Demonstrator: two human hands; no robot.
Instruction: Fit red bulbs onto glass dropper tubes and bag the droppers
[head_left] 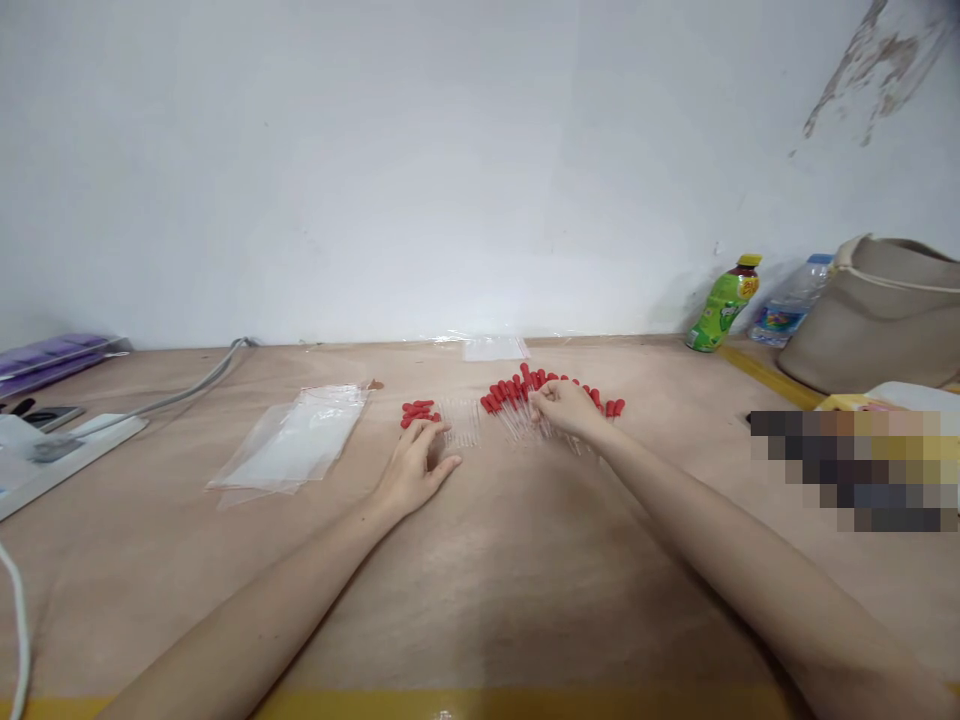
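A big heap of clear droppers with red rubber bulbs (pixel 517 392) lies at the middle of the wooden table (pixel 480 560). My right hand (pixel 568 407) rests on this heap with its fingers curled around some droppers. A small row of droppers (pixel 439 415) lies to the left of the heap. My left hand (pixel 415 467) lies flat beside that row, fingers spread and touching its near edge, holding nothing.
A stack of clear plastic bags (pixel 292 447) lies left of my left hand; another bag (pixel 495 348) is by the wall. A green bottle (pixel 724 304), a water bottle (pixel 789 300) and a beige bag (pixel 877 310) stand at right. Cables and a white board (pixel 67 450) lie at left.
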